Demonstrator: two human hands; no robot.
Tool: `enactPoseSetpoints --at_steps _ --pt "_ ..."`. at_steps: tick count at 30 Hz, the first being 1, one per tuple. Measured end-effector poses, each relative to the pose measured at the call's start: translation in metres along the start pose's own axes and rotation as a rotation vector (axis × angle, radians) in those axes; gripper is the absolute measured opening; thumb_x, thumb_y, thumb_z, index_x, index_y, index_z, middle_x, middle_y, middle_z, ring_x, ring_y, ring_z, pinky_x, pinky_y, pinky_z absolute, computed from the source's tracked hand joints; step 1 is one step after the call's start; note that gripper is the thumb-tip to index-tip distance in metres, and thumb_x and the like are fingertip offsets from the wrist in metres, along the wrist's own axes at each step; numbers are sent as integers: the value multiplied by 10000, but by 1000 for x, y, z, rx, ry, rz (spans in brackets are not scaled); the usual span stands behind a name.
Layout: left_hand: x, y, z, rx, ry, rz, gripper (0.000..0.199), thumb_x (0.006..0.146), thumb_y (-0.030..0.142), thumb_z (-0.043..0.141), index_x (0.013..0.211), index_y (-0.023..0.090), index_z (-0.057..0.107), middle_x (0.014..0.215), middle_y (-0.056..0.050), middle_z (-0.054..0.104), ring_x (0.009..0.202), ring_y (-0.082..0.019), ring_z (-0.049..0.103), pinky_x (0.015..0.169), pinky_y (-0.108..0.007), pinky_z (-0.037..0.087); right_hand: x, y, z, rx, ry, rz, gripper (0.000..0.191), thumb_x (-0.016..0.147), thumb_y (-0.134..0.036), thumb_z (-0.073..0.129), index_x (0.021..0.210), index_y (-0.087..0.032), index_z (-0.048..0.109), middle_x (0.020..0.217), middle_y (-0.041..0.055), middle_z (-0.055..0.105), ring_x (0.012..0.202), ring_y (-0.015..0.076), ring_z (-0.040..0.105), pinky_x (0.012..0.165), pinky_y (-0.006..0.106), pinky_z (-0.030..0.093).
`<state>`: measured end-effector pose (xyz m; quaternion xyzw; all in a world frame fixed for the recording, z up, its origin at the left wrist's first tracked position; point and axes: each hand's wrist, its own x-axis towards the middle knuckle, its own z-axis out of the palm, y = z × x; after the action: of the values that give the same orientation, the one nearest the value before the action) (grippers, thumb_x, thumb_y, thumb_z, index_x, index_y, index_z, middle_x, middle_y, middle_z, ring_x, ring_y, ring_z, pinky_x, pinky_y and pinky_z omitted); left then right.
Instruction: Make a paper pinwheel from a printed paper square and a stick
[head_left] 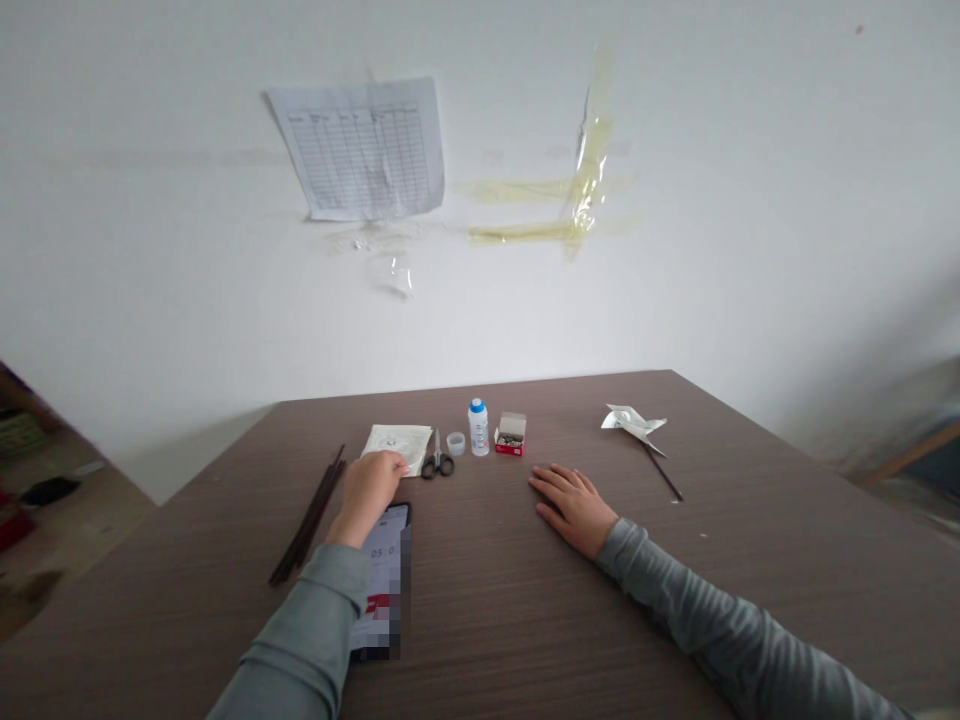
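My left hand (373, 488) reaches over the lower edge of a small stack of white paper (397, 440) with a round mark on it. Its fingers are pinched together at the paper; whether they grip a sheet is hidden. Under that wrist lies a phone (386, 560) with a lit screen. Flat on the table rests my right hand (574, 508), fingers spread and holding nothing. Nearest to it is an open red box (511, 440) of small metal pieces. Black-handled scissors (438, 460) lie just right of the paper.
Beside the scissors stand a small clear cup (456, 443) and a white bottle with a blue cap (478, 428). Thin dark sticks (311, 520) lie at the left. A paper pinwheel (634, 424) on a dark stick lies at the right. The table (480, 600) meets a white wall.
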<state>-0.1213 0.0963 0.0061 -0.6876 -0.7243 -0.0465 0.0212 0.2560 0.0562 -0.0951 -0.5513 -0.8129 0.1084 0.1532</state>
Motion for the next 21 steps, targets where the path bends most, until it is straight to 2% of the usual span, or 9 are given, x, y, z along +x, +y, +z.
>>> enactPoseSetpoints --at_steps 6,12,16,21 --pt "-2 -1 1 11 55 -8 333 1227 253 706 1229 249 1039 1391 -149 1020 1350 -340 952 1073 -343 665 2 7 7 -7 0 -34 602 1207 -324 689 1792 -367 826 1926 113 747 1851 456 638 1545 785 503" --pt "-5 1 -8 -4 148 7 349 1233 254 685 1191 256 1032 1435 -137 1011 1390 -359 927 1139 -377 667 -1 8 12 -9 82 -64 577 1210 -271 693 1752 -382 856 1884 110 786 1820 453 678 1520 765 545" --pt "-10 6 -12 -58 249 12 313 1189 203 705 1110 253 1003 1372 -137 1018 1371 -375 911 1182 -410 649 -1 6 9 -25 52 -57 580 1222 -273 680 1773 -359 841 1906 118 764 1835 449 661 1537 753 529" --pt "-21 15 -12 -79 290 12 323 1193 192 676 1076 241 972 1357 -147 1008 1373 -385 900 1224 -443 640 -1 6 7 -30 15 -33 589 1227 -287 683 1799 -328 817 1934 133 734 1857 449 636 1549 789 499"
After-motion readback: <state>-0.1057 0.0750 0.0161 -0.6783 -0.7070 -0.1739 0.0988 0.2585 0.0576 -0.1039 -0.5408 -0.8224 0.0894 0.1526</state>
